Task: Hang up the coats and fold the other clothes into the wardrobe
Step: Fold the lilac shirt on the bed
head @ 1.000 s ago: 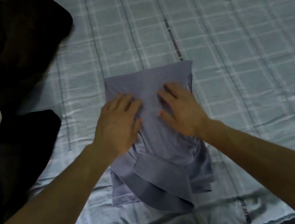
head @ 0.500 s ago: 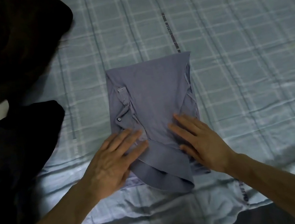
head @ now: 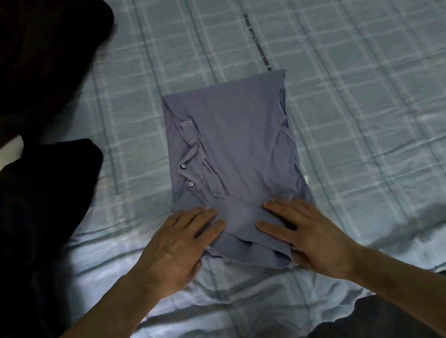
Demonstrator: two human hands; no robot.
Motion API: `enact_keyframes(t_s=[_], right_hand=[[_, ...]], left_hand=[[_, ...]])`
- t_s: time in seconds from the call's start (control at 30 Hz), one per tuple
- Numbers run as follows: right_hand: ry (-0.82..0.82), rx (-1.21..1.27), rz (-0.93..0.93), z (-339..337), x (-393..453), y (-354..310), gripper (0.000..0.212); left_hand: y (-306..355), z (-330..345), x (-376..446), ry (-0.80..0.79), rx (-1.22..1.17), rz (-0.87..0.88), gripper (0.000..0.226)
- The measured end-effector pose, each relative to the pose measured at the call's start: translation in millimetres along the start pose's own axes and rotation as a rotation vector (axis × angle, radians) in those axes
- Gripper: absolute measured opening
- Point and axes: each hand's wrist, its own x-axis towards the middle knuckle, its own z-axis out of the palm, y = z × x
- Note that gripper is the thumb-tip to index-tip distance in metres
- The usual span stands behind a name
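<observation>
Fingers of the left hand [head: 174,251] and right hand [head: 310,235] lay straight, slightly spread, flat on the near collar end of the folded shirt [head: 237,149]. Since a second before, both hands had slid down from its middle toward that edge. The shirt lay mid-bed on the checked sheet [head: 363,92], with open sheet to the right; dark clothes [head: 33,195], perhaps coats, crowded the left.

Bedsheet [head: 348,93] print (tiny) unreadable.
</observation>
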Motion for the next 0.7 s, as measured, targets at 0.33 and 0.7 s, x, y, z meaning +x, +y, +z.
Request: enact_keyframes(t_s=[0.33, 0.7], right_hand=[[0.145, 0.728, 0.430, -13, 26, -7, 0.016], [0.235, 0.250, 0.629, -26, 45, 5, 0.042]], left_hand=[[10, 0, 11, 0.258, -0.330, -0.149, 0.051], [6, -15, 36, 0.519, -0.180, -0.265, 0.024]])
